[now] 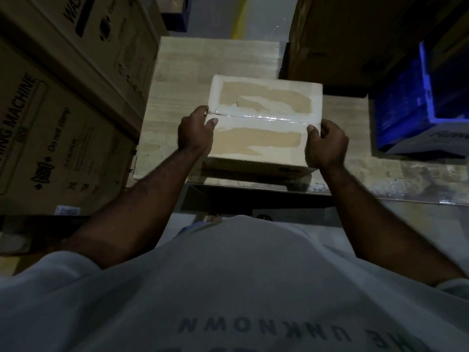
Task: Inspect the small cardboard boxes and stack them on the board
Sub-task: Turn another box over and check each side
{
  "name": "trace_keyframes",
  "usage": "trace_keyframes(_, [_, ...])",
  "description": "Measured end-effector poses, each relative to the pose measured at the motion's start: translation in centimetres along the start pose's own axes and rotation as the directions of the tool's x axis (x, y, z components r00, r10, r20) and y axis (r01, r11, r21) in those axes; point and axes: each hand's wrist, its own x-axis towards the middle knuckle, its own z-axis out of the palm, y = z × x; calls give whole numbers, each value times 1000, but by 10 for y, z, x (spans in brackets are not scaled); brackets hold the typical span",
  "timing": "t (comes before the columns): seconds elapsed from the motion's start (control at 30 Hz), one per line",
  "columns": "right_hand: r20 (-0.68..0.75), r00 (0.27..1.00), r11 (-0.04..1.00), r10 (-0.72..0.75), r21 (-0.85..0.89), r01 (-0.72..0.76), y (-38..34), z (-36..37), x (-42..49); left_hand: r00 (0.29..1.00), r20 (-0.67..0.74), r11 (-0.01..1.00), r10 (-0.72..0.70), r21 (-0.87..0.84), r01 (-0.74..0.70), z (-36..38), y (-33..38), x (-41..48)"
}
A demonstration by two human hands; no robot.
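A small cardboard box, its top flaps sealed with clear tape along the middle seam, is at the centre of the head view over a pale wooden board. My left hand grips the box's left side, thumb on the top face. My right hand grips its right side, thumb on top too. Whether the box rests on the board or hangs just above it I cannot tell.
Tall washing-machine cartons stand close on the left. A large dark carton is at the back right, and a blue crate sits on the right part of the board. The board's front edge runs just before my body.
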Motion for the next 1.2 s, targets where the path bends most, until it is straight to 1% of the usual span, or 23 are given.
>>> trace_keyframes(0.07, [8,1000,1000,-10,-11,10,1,2,1,998,50,999,30,-37,-28,4,-5,3])
trace_keyframes(0.17, [32,999,1000,-2,4,2,3,3,1,997,78,996,12,-85,-6,7,-9,10])
trace_keyframes(0.23, [43,999,999,14,45,-16,7,4,0,994,105,987,11,-158,5,6,-12,9])
trace_keyframes(0.3, [52,997,992,55,110,-60,17,6,-1,994,113,968,-6,-250,35,5,-16,0])
trace_keyframes(0.4, [102,988,947,120,287,-144,33,5,-10,990,136,947,-25,-314,67,5,-27,-29])
trace_keyframes(0.43, [132,986,932,106,331,-145,38,2,-17,986,165,945,-21,-320,73,6,-31,-40])
trace_keyframes(0.5, [199,979,926,46,359,-116,45,-4,-35,976,218,942,-11,-326,84,8,-38,-55])
trace_keyframes(0.57, [258,966,941,19,323,-104,56,-7,-52,965,258,934,-36,-336,125,10,-44,-62])
trace_keyframes(0.7, [333,943,980,-6,189,-61,64,-8,-70,936,340,941,-88,-281,190,12,-52,-61])
trace_keyframes(0.8, [386,922,985,39,142,-101,62,-5,-66,921,374,940,-106,-265,216,13,-53,-59])
trace_keyframes(0.87, [388,920,989,62,98,-108,62,-4,-60,919,383,944,-90,-262,201,12,-52,-57])
trace_keyframes(0.93, [360,931,993,60,76,-93,58,-5,-57,925,374,947,-73,-265,182,10,-47,-55])
trace_keyframes(1.0, [307,950,995,45,75,-72,50,-8,-52,942,327,949,-75,-267,168,5,-39,-52])
trace_keyframes(1.1, [202,979,994,-38,110,16,31,-17,-39,977,198,952,-77,-275,131,-5,-19,-43])
trace_keyframes(1.2, [137,983,984,-123,149,102,8,-27,-22,997,77,952,7,-305,17,-21,2,-31])
